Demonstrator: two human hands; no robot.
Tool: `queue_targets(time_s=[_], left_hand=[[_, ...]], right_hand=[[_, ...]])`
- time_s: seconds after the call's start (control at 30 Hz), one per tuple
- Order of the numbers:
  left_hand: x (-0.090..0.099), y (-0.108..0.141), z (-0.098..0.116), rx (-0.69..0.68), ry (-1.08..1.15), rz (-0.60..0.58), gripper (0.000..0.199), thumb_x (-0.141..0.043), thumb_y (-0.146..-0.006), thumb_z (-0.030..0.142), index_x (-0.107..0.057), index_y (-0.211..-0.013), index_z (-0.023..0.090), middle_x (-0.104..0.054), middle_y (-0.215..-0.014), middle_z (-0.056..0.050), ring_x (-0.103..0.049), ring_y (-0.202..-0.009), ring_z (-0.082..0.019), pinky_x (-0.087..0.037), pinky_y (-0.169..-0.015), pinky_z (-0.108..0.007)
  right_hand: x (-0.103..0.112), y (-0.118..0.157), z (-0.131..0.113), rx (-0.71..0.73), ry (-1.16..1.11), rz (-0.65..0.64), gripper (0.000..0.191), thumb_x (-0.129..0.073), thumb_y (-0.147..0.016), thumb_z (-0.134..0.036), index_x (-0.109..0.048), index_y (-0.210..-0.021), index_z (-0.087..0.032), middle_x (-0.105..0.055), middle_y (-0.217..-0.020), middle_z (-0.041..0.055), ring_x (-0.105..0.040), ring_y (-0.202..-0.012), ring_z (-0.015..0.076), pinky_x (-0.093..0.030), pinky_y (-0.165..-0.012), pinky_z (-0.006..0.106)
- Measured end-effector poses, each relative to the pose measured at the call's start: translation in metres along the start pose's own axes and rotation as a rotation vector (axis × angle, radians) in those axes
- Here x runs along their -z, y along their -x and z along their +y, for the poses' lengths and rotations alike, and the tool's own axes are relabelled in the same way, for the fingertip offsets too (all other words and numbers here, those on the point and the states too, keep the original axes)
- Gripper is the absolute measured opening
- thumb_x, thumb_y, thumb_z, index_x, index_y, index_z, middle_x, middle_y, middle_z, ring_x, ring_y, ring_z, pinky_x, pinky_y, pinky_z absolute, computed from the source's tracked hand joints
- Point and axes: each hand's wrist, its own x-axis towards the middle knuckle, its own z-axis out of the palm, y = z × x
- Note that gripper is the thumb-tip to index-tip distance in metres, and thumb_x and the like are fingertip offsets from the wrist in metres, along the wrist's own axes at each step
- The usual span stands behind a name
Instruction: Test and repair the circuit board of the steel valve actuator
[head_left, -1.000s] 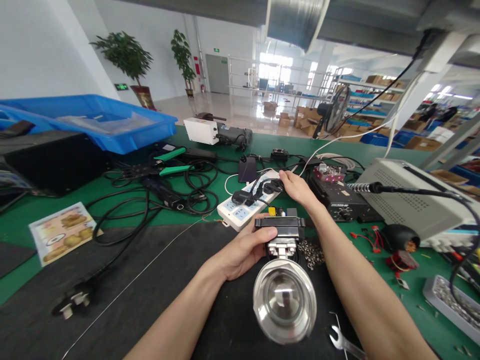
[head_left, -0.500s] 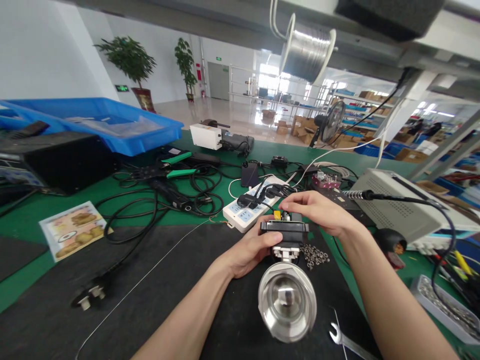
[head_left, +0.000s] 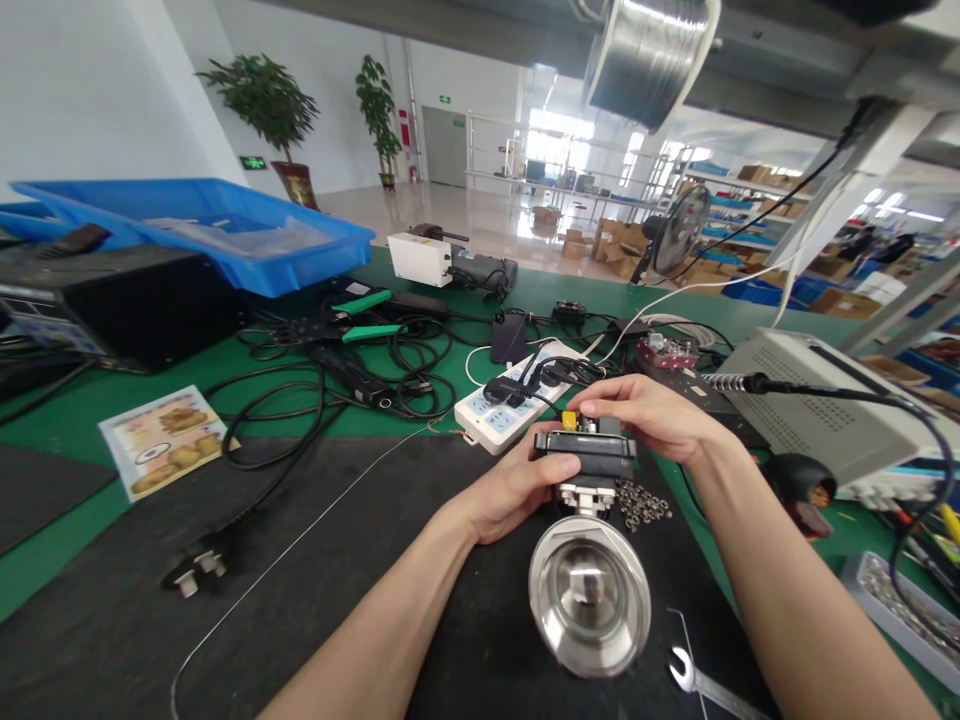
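Presently, L hand (head_left: 514, 492) is closed round the black housing (head_left: 589, 458) of the lens unit (head_left: 589, 595), thumb laid on its near face; fingers behind are hidden. R hand (head_left: 649, 412) is half curled, thumb & index tips close together at unit's top, by a yellow component (head_left: 569, 421); whether it pinches a part, can't tell. Ref. pt.: white power strip (head_left: 499, 425), w/ black plugs (head_left: 514, 391) fitted. Lens unit: near side of strip, slightly R, over black mat (head_left: 322, 560), round glass end facing viewer; contact w/ mat not confirmed. Loose nuts (head_left: 641, 506): near side & R of strip, just beside unit. Spanner (head_left: 705, 682) & hex key (head_left: 684, 630): same side, farther out. Printed card (head_left: 169, 440): well L of strip, on green desk (head_left: 52, 415). Beige instrument (head_left: 814, 410): well R of strip.
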Motion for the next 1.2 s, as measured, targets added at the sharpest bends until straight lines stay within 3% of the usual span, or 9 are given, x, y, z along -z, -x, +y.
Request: queue_targets(time_s=[0.17,0.27,0.4,0.57,0.73,1.2], left_hand=[[-0.001,-0.001,0.000,-0.001,0.004,0.006,0.052,-0.080,-0.083,0.030,-0.054,-0.128,0.024,-0.068,-0.129,-0.010,-0.066,-0.117,-0.028,-0.047,-0.101,-0.041],[-0.003,0.000,0.002,0.020,0.013,0.035,0.053,-0.081,-0.082,0.030,-0.054,-0.127,0.024,-0.068,-0.128,-0.010,-0.066,-0.115,-0.027,-0.048,-0.101,-0.041],[-0.004,0.001,0.005,0.028,0.017,0.053,0.050,-0.081,-0.082,0.029,-0.054,-0.124,0.023,-0.068,-0.124,-0.009,-0.066,-0.112,-0.024,-0.048,-0.099,-0.038],[-0.002,0.002,0.005,0.042,0.019,0.064,0.052,-0.083,-0.081,0.028,-0.055,-0.124,0.023,-0.068,-0.118,-0.007,-0.067,-0.100,-0.021,-0.049,-0.094,-0.039],[-0.002,0.001,0.005,0.042,0.024,0.069,0.051,-0.085,-0.080,0.028,-0.055,-0.121,0.024,-0.067,-0.104,-0.003,-0.065,-0.089,-0.017,-0.048,-0.087,-0.036],[-0.004,0.001,0.006,0.052,0.029,0.085,0.059,-0.087,-0.076,0.031,-0.055,-0.124,0.023,-0.067,-0.119,-0.009,-0.067,-0.102,-0.024,-0.048,-0.099,-0.045]], right_hand=[[-0.002,0.003,0.003,0.053,0.185,0.036,0.035,-0.079,-0.085,-0.048,-0.079,-0.108,-0.021,-0.080,-0.102,0.0069,-0.072,-0.086,0.0179,-0.055,-0.080,0.030],[0.006,-0.012,0.007,0.126,0.454,0.225,0.044,-0.060,-0.096,-0.057,-0.075,-0.118,-0.022,-0.078,-0.113,0.0077,-0.072,-0.100,0.0229,-0.055,-0.086,0.034],[0.030,-0.062,0.012,0.131,0.669,0.469,0.047,-0.047,-0.103,-0.054,-0.072,-0.116,-0.016,-0.074,-0.122,0.0140,-0.065,-0.118,0.0298,-0.047,-0.104,0.043],[0.045,-0.106,0.019,0.051,0.873,0.447,0.036,-0.055,-0.103,-0.048,-0.071,-0.109,-0.016,-0.072,-0.118,0.0094,-0.067,-0.112,0.0238,-0.049,-0.105,0.049],[0.040,-0.105,0.027,0.053,0.979,0.447,0.033,-0.058,-0.102,-0.045,-0.069,-0.117,-0.017,-0.069,-0.126,0.0099,-0.065,-0.118,0.0250,-0.049,-0.106,0.051],[0.044,-0.121,0.033,-0.028,0.946,0.543,0.033,-0.060,-0.101,-0.044,-0.067,-0.120,-0.018,-0.068,-0.127,0.0099,-0.066,-0.115,0.0247,-0.051,-0.103,0.049]])
